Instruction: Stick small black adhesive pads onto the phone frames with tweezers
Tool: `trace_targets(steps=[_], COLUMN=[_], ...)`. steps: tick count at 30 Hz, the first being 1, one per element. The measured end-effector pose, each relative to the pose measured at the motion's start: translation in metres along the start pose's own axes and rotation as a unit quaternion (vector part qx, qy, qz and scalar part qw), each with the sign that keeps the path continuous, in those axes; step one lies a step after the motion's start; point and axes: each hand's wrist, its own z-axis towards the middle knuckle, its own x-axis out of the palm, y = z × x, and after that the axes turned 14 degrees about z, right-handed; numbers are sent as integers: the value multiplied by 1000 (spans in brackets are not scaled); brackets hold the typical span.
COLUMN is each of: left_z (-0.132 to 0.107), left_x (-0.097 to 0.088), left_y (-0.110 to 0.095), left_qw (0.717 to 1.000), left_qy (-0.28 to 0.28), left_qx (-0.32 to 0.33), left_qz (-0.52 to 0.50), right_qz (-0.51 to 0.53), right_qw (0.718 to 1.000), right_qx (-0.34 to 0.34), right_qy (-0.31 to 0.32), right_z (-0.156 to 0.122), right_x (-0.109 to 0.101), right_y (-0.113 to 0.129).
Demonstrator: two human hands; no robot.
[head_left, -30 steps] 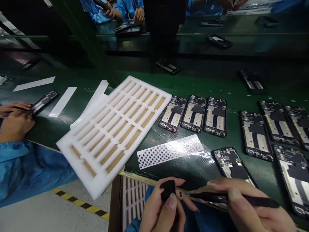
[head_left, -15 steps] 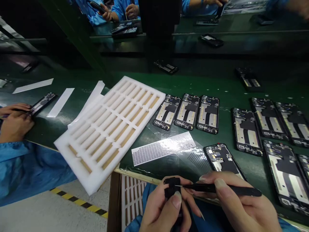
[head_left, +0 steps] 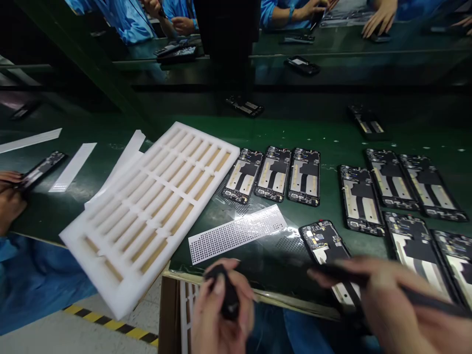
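Observation:
My left hand [head_left: 206, 314] is closed around a small black part [head_left: 229, 297], just off the front edge of the bench. What exactly the part is, I cannot make out. Blurred by motion, my right hand [head_left: 391, 305] grips black tweezers [head_left: 435, 301] that point left, their tips smeared. Beneath and behind that hand lies an opened phone [head_left: 324, 241] with its circuit board showing; the hand covers its lower right side. A white strip with rows of black dots [head_left: 236, 233] lies on the bench beyond my left hand.
A white foam tray [head_left: 147, 194] with slots overhangs the bench edge at left. Three opened phones [head_left: 273, 174] stand in a row beside it, and several more [head_left: 400, 182] lie at right. Co-workers' hands [head_left: 381, 19] work across the bench and at far left.
My hands have moved apart: the tweezers have left the black part and swung right with my right hand. My left hand has turned the part. The view has shifted slightly.

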Motion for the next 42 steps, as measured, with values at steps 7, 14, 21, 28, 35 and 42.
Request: trace_targets(steps=[7, 14, 21, 28, 35, 42], left_z=[16, 37, 40, 40, 30, 24], left_x=[-8, 9, 11, 10, 17, 30], left_y=[20, 33, 25, 28, 15, -15], left_qw=[645, 402, 351, 371, 928, 925], left_qy=[23, 54, 101, 98, 120, 305], left_qx=[414, 468, 457, 445, 36, -225], left_qz=[642, 785, 811, 809, 350, -18], right_qz=[35, 38, 19, 5, 75, 76], right_qw=[984, 979, 973, 968, 985, 986], right_qx=[41, 41, 59, 60, 100, 93], right_qy=[170, 195, 222, 244, 114, 119], right_z=[53, 50, 50, 53, 40, 18], right_x=[-6, -3, -7, -5, -8, -9], right_y=[-46, -61, -61, -61, -27, -7])
